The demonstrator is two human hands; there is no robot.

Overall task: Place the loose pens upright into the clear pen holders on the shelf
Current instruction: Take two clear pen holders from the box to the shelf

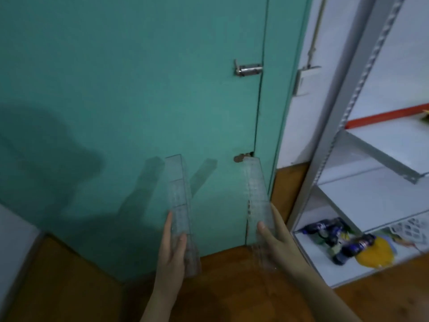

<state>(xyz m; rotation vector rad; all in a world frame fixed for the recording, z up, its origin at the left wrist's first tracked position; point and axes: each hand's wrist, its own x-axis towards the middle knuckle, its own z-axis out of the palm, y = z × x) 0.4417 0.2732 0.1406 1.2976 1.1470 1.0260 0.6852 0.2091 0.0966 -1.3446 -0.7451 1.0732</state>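
I carry two long clear pen holders in front of a teal door. My left hand point(172, 249) grips the lower end of the left clear holder point(178, 184), which has several compartments and points up and away. My right hand point(275, 238) grips the lower part of the right clear holder point(255, 189), thumb on its front face. Both holders look empty. No loose pens are in sight. The grey metal shelf point(380, 156) stands to the right.
The teal door point(139, 89) with a metal bolt point(248, 68) fills the view ahead. The shelf's bottom level holds dark bottles point(348, 246), a yellow object point(375, 253) and a white basket point(408, 228). A red-edged shelf board point(383, 116) sits higher. Brown floor lies below.
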